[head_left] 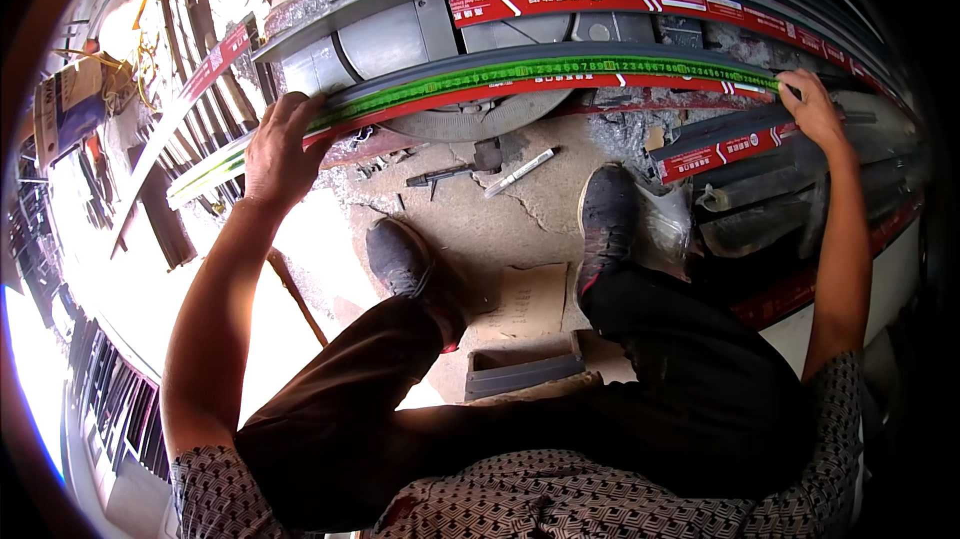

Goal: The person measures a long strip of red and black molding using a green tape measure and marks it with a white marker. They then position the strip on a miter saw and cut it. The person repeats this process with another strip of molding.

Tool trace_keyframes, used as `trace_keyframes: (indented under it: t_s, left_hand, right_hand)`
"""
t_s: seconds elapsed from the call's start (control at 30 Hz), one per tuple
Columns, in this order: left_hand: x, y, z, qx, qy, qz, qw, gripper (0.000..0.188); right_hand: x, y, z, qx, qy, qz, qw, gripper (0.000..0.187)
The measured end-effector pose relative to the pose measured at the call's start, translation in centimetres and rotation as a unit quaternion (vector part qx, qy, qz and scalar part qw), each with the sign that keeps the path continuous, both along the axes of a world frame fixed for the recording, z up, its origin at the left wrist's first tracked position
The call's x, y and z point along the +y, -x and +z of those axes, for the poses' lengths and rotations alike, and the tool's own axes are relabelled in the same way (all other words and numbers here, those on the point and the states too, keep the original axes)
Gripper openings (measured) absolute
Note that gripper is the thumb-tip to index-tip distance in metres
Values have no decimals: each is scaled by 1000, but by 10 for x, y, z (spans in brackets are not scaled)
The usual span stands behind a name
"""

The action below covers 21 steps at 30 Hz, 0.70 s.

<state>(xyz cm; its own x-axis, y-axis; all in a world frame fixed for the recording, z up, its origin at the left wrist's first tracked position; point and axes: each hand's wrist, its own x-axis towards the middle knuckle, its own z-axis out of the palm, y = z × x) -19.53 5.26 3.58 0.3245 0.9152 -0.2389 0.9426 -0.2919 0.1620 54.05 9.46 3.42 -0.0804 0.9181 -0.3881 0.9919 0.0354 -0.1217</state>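
Note:
A long grey profile strip with red printed film [640, 82] lies across the saw's round base [470, 119]. Stretched along it is a bright green measuring tape blade [560, 67]. Toward the left end, my left hand [283, 151] is closed over the profile and tape, thumb on the near edge. The tape runs out past that hand to the left. At the right end, my right hand [815, 111] pinches the end of the green tape against the profile. Its fingertips are partly hidden.
More red-filmed profiles [560, 1] lie behind, with a short piece [725, 154] at right. A white marker [520, 172] and a dark bracket-like part [440, 177] rest on the floor between my shoes. Cardboard [525, 299] lies nearer. Several offcuts [200, 49] stand at left.

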Motion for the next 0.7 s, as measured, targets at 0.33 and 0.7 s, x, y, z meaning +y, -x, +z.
trace_keyframes:
  t_s: [0.33, 0.7]
  left_hand:
    - [1, -2, 3, 6, 8, -5, 1000, 49]
    - [0, -5, 3, -3, -6, -4, 1000, 51]
  right_hand:
    - [-1, -3, -1, -9, -6, -2, 1000, 26]
    - [-1, -10, -3, -4, -9, 14, 1000, 27]
